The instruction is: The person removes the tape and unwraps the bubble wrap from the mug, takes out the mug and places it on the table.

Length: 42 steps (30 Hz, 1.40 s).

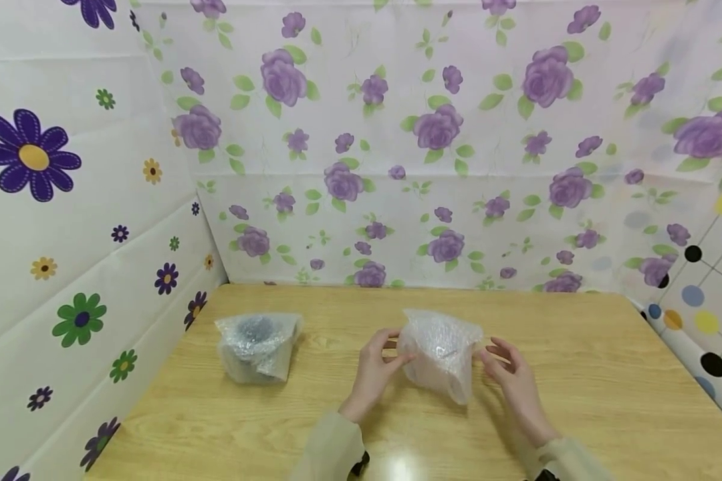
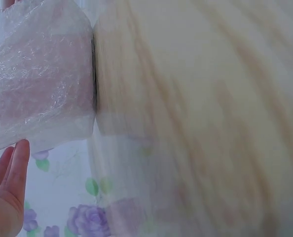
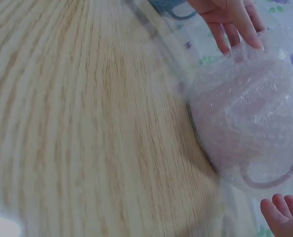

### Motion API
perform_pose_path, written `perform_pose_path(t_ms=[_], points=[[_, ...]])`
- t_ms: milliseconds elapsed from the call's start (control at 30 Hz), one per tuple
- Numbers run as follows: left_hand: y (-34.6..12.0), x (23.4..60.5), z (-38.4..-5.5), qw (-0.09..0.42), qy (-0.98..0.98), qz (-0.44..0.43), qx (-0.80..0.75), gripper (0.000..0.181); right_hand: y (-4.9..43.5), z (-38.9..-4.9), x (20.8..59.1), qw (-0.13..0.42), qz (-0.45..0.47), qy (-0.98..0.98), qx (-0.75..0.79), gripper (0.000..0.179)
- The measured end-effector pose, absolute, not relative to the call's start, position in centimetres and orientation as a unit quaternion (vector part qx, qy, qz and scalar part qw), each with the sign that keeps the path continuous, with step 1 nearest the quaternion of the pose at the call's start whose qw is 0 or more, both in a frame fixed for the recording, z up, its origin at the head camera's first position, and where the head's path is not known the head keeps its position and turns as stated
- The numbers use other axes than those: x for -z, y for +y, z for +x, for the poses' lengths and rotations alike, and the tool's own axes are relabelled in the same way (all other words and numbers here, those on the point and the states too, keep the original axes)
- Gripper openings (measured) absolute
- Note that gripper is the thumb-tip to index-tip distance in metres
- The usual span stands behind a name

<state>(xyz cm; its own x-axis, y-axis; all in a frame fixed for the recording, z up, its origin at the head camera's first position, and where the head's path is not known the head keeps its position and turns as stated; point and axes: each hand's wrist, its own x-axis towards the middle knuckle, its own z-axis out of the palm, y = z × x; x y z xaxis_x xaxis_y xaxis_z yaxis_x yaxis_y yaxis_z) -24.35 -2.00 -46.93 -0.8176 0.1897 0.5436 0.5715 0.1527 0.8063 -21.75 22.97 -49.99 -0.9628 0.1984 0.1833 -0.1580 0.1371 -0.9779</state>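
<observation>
A pink cup in a bubble-wrap bag (image 1: 442,354) sits on the table in the head view. Its curved handle (image 3: 270,185) shows faintly through the plastic in the right wrist view. My left hand (image 1: 376,371) holds the bag's left side, thumb over the front and fingers at the edge behind. Those fingertips (image 2: 22,145) meet the wrap in the left wrist view. On the other side, my right hand (image 1: 514,384) stays just beside the bag with fingers loosely bent. A narrow gap separates it from the wrap in the right wrist view.
A second bubble-wrapped item (image 1: 259,347), dark blue inside, stands at the left of the wooden table (image 1: 337,300). Flowered cloth (image 1: 361,133) hangs along the back edge, with patterned cloths at both sides.
</observation>
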Motion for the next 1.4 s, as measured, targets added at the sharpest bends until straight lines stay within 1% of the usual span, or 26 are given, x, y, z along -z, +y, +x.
perform_pose_path(t_ms=[100,167,267,367,433,500,600,733,800,900,967,1033,1200,1300,1400], points=[[-2.1,45.6,-23.5,0.152,-0.747,-0.255,0.596,0.035,22.5,-20.8,47.8,0.115,-0.009,-0.751,-0.650,0.056],[-2.2,44.6,-22.9,0.145,-0.749,-0.257,0.594,0.034,22.6,-20.7,47.4,0.113,0.000,-0.754,-0.648,0.054],[-2.3,43.4,-22.2,0.139,-0.755,-0.259,0.586,0.033,23.2,-21.4,48.1,0.108,0.005,-0.753,-0.649,0.058],[-2.3,43.1,-22.0,0.139,-0.761,-0.256,0.580,0.032,24.2,-23.0,50.4,0.110,0.017,-0.748,-0.654,0.064],[-2.3,44.0,-22.6,0.139,-0.762,-0.253,0.580,0.032,24.0,-22.8,49.8,0.101,0.020,-0.750,-0.654,0.064],[-2.3,44.9,-23.3,0.137,-0.765,-0.248,0.578,0.033,23.8,-22.7,49.4,0.100,0.021,-0.749,-0.654,0.060],[-2.2,46.3,-24.4,0.132,-0.770,-0.243,0.575,0.034,23.0,-21.8,47.3,0.094,0.027,-0.751,-0.653,0.054],[-2.2,46.1,-24.5,0.132,-0.773,-0.236,0.573,0.033,23.7,-23.3,49.2,0.104,0.045,-0.746,-0.657,0.057],[-2.1,46.1,-24.6,0.132,-0.773,-0.234,0.574,0.032,24.4,-24.3,50.6,0.111,0.058,-0.740,-0.661,0.055],[-2.1,46.0,-24.6,0.132,-0.771,-0.234,0.577,0.032,24.6,-24.8,51.1,0.111,0.059,-0.750,-0.649,0.056],[-2.2,46.0,-24.6,0.132,-0.770,-0.236,0.578,0.032,24.4,-24.6,50.8,0.114,0.052,-0.754,-0.645,0.054],[-2.2,46.0,-24.6,0.133,-0.768,-0.238,0.580,0.032,23.8,-24.0,49.5,0.106,0.045,-0.764,-0.635,0.056],[-2.1,46.0,-24.6,0.133,-0.763,-0.237,0.586,0.031,23.2,-23.2,47.8,0.079,0.064,-0.762,-0.640,0.055],[-2.0,46.0,-24.6,0.135,-0.763,-0.235,0.586,0.032,23.1,-23.3,47.4,0.064,0.073,-0.755,-0.649,0.052],[-1.9,45.9,-24.7,0.148,-0.767,-0.231,0.580,0.032,22.9,-23.4,47.4,0.058,0.073,-0.749,-0.656,0.050]])
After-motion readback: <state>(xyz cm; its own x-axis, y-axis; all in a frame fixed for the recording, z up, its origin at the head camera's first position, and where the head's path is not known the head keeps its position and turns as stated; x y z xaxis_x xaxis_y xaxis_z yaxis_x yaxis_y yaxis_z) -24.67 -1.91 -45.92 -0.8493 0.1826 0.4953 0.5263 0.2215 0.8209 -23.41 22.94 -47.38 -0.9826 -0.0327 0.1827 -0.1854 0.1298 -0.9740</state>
